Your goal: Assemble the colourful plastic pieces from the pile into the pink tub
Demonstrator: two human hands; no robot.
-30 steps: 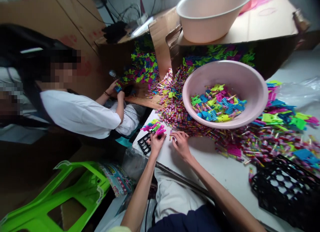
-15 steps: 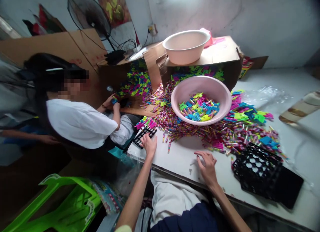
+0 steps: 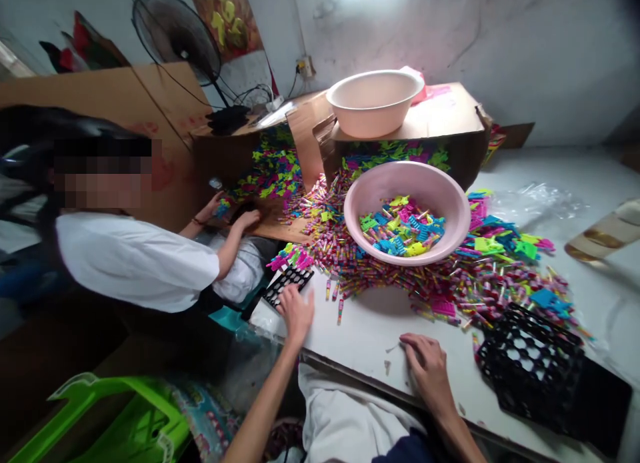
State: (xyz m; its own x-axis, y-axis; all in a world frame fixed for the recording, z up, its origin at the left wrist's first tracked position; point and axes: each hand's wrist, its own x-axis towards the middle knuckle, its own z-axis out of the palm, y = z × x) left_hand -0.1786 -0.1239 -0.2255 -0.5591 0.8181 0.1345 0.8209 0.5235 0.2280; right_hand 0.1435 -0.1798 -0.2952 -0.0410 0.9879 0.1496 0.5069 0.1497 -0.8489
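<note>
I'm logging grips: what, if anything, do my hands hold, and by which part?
Left hand: at the near edge of the black tray; whether it grips cannot be told. Right hand: nothing clearly held.

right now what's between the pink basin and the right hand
In the head view, a heap of small multicoloured sticks lies nearest the pink basin, then white tabletop up to the right hand.

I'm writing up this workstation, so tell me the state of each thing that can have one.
Left-side black tray, lying flat
Left hand, fingers at that tray; grip unclear
Right hand, fingers bent; grip unclear
Pink basin, upright, partly filled
Cream basin, upright
Carton, open at front
Plastic film, crumpled
Fan, on or off unclear
</note>
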